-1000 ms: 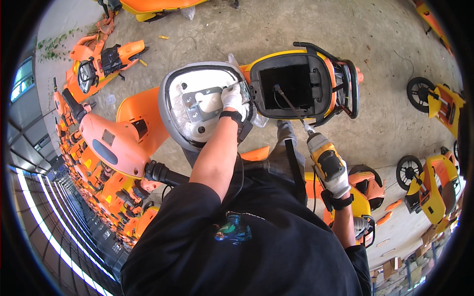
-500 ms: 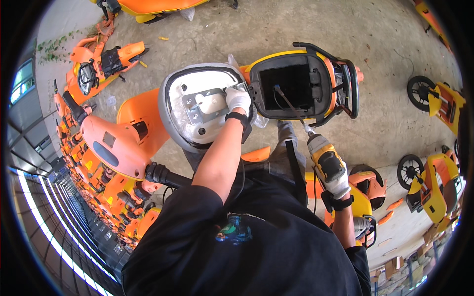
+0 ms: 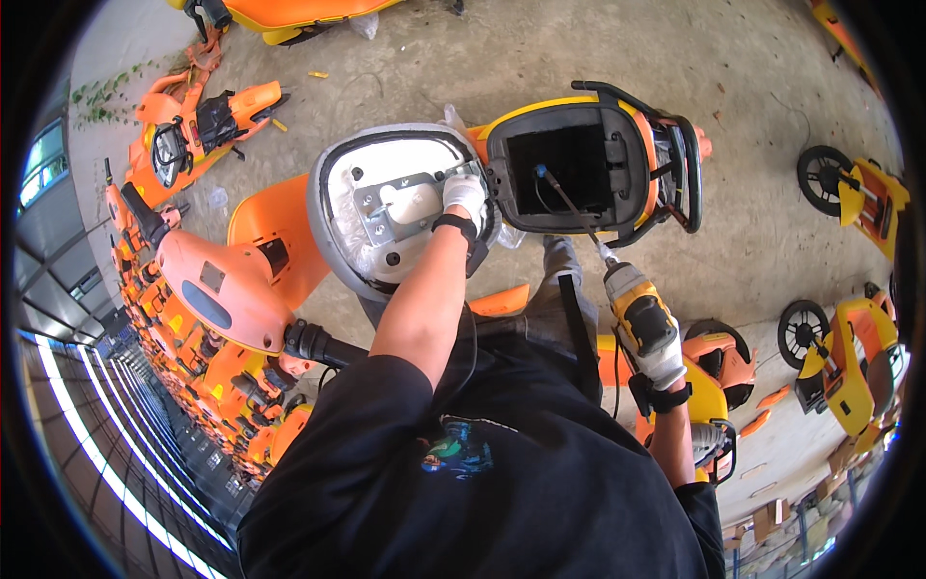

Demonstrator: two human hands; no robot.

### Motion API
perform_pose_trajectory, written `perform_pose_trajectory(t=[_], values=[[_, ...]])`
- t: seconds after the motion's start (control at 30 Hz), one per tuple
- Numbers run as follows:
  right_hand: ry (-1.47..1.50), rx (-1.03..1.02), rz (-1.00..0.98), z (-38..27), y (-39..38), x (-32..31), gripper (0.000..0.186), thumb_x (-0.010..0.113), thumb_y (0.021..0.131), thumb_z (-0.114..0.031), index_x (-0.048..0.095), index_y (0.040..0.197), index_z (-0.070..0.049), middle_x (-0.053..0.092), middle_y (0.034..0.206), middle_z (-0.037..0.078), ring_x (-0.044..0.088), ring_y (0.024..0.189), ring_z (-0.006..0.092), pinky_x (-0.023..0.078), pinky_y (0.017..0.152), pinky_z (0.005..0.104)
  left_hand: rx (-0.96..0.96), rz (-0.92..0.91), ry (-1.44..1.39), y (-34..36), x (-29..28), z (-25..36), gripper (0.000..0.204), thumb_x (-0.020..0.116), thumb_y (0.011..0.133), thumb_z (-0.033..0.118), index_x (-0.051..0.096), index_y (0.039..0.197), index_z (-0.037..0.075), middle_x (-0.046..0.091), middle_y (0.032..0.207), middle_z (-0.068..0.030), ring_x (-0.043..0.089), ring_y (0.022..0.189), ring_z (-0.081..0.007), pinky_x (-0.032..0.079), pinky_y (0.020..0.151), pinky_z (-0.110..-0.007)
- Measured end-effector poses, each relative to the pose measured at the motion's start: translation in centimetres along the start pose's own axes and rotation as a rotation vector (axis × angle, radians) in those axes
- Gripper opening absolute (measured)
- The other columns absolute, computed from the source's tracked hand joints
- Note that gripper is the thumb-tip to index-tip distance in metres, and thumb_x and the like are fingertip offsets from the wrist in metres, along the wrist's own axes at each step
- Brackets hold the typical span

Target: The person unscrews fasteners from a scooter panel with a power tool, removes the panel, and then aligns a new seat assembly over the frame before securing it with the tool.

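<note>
My gloved left hand (image 3: 464,197) is curled at the right end of a metal bracket (image 3: 381,214) on the pale underside of a raised seat (image 3: 338,256); what its fingers pinch is too small to make out. In my gloved right hand (image 3: 662,357) is a yellow-and-black power driver (image 3: 632,304). Its long extension bit (image 3: 579,214) reaches over the open black storage compartment (image 3: 513,207) of an orange-and-yellow scooter, beside the seat, with the bit's tip over the dark opening.
A pink-orange handlebar housing (image 3: 222,289) stands at my left, with dense rows of orange scooters (image 3: 174,328) beyond. Another scooter (image 3: 169,135) is at upper left. Yellow vehicles (image 3: 854,367) with black wheels stand at right on the concrete floor (image 3: 723,58).
My left hand has shifted slightly right along the bracket since a second ago, its fingers still curled. My right hand and the driver have barely moved.
</note>
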State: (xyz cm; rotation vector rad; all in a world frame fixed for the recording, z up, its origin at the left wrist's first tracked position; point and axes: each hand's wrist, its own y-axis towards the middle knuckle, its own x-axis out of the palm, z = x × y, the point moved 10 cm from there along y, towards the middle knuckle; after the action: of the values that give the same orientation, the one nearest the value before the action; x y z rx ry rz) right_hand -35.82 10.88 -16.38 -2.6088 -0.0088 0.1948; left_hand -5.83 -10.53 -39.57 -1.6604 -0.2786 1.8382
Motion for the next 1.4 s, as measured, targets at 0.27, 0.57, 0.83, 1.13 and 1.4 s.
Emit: perform_pose_trajectory(t=[0.27, 0.57, 0.83, 1.13, 1.4], values=[[-0.051, -0.023, -0.016, -0.9, -0.1, 0.1, 0.021, 0.060, 0.083, 0.000, 0.060, 0.105, -0.001, 0.065, 0.094, 0.004, 0.063, 0.084, 0.0123, 0.050, 0.077, 0.0234, -0.748, 0.171, -1.012, -2.0, 1.6, -4.3, 0.025, 0.050, 0.089, 0.022, 0.066, 0.092, 0.004, 0.067, 0.083, -0.0157, 0.066, 0.076, -0.0325, 0.050, 0.069, -0.040], [0.037, 0.039, -0.003, 0.3, -0.4, 0.3, 0.022, 0.060, 0.084, 0.000, 0.060, 0.106, -0.001, 0.065, 0.095, 0.003, 0.063, 0.085, 0.0117, 0.051, 0.076, 0.0238, -0.926, 0.229, -1.486, -1.7, 4.5, -4.2, 0.032, 0.041, 0.094, 0.031, 0.055, 0.118, 0.015, 0.061, 0.103, -0.0055, 0.059, 0.085, -0.0241, 0.049, 0.062, -0.044], [0.003, 0.025, 0.006, 0.6, -0.5, 0.4, 0.020, 0.060, 0.084, -0.001, 0.060, 0.104, -0.001, 0.065, 0.094, 0.002, 0.062, 0.084, 0.0102, 0.050, 0.075, 0.0227, -0.768, 0.277, -0.892, -0.8, 2.3, -5.7, 0.026, 0.051, 0.088, 0.020, 0.069, 0.095, 0.003, 0.069, 0.092, -0.0141, 0.066, 0.081, -0.0260, 0.049, 0.077, -0.033], [0.018, 0.042, 0.004, 0.1, -0.1, 0.3, 0.020, 0.062, 0.082, -0.001, 0.061, 0.102, -0.002, 0.066, 0.092, 0.003, 0.062, 0.082, 0.0110, 0.050, 0.074, 0.0237, -0.806, 0.414, -1.180, -1.3, 3.8, -6.6, 0.025, 0.050, 0.089, 0.018, 0.068, 0.092, 0.001, 0.069, 0.082, -0.0138, 0.066, 0.072, -0.0264, 0.050, 0.068, -0.037], [-0.001, 0.016, -0.005, -0.4, 0.1, 0.3, 0.021, 0.062, 0.082, 0.000, 0.061, 0.103, -0.001, 0.066, 0.093, 0.003, 0.062, 0.083, 0.0109, 0.050, 0.075, 0.0235, -0.803, 0.256, -1.447, -2.6, 1.7, -3.8, 0.022, 0.045, 0.093, 0.017, 0.064, 0.096, 0.005, 0.060, 0.069, -0.0014, 0.058, 0.058, -0.0168, 0.047, 0.051, -0.033]])
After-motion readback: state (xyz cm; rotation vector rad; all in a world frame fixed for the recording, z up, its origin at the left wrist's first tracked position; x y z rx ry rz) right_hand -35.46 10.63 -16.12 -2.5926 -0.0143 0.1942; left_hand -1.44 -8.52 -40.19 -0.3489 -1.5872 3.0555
